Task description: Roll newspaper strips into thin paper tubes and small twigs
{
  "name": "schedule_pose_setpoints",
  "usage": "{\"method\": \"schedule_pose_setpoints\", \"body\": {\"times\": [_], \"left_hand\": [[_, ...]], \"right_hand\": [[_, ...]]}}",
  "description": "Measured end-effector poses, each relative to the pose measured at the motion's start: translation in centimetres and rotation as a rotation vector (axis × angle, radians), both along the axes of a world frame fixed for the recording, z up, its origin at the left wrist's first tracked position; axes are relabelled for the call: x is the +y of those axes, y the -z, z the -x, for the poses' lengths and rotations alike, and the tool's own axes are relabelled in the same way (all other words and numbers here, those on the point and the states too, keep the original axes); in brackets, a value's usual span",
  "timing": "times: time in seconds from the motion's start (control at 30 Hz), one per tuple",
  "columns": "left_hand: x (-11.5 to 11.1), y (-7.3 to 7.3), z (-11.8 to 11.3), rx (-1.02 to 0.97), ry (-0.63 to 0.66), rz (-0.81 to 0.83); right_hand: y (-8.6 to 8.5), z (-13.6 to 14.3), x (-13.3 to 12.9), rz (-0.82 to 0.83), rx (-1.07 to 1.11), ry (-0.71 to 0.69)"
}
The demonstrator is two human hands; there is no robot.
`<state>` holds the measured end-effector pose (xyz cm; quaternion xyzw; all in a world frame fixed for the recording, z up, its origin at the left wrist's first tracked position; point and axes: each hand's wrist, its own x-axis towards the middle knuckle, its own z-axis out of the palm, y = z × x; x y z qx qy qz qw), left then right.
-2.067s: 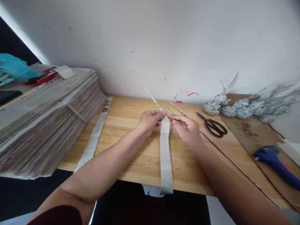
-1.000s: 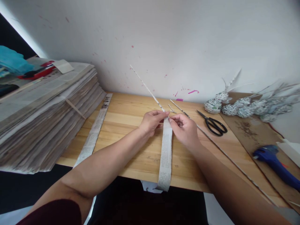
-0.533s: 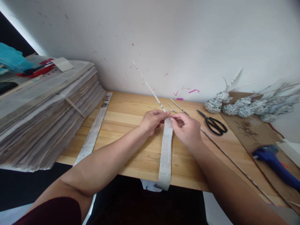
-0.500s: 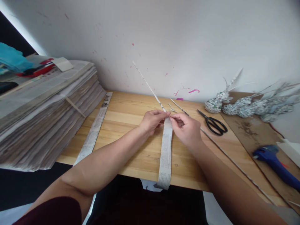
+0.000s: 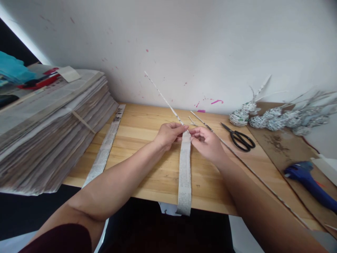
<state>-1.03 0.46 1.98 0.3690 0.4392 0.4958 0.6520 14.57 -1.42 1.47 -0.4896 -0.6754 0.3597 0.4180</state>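
Between my hands is a newspaper strip (image 5: 185, 168), its upper end rolled into a thin paper stick (image 5: 164, 99) that slants up and left toward the wall. My left hand (image 5: 170, 135) pinches the rolled part where stick and flat strip meet. Just to the right, the fingertips of my right hand (image 5: 205, 142) are closed on the strip's top corner. From there the flat strip runs down the table and droops over its front edge. A long finished paper stick (image 5: 252, 171) lies on the table, passing behind and right of my right hand.
A tall stack of newspapers (image 5: 60, 130) stands at left, beside another newspaper strip (image 5: 104, 151). Black scissors (image 5: 239, 138) lie at right. Beyond them are woven paper pieces (image 5: 239, 114), a cardboard sheet (image 5: 279, 147) and a blue glue gun (image 5: 310, 184). A wall rises behind.
The paper stick's tip has shifted slightly left and down. The flat strip has swung a little left at its top, and the right fingers have turned slightly at its corner.
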Motion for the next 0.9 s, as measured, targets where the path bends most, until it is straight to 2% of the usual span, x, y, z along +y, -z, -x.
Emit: {"method": "schedule_pose_setpoints", "body": {"times": [0.07, 0.13, 0.23, 0.4, 0.57, 0.77, 0.9], "left_hand": [[0.05, -0.08, 0.21, 0.052, 0.012, -0.019], [-0.06, -0.22, 0.33, 0.111, 0.042, -0.037], [-0.38, -0.5, 0.39, 0.163, 0.106, -0.054], [-0.49, -0.89, 0.48, 0.219, 0.126, -0.056], [-0.25, -0.69, 0.4, 0.23, 0.144, -0.043], [-0.2, -0.25, 0.16, 0.17, 0.138, 0.027], [-0.36, -0.44, 0.02, 0.113, 0.137, 0.05]], "right_hand": [[-0.12, -0.27, 0.36, 0.203, 0.151, -0.056], [-0.29, -0.49, 0.6, 0.33, 0.248, -0.062], [-0.5, -0.66, 0.65, 0.378, 0.288, -0.059], [-0.39, -0.55, 0.37, 0.42, 0.26, -0.072], [0.02, -0.54, 0.33, 0.373, 0.126, -0.071], [0.23, -0.74, 0.17, 0.114, -0.155, -0.073], [-0.17, -0.51, -0.07, 0.063, -0.225, -0.047]]}}
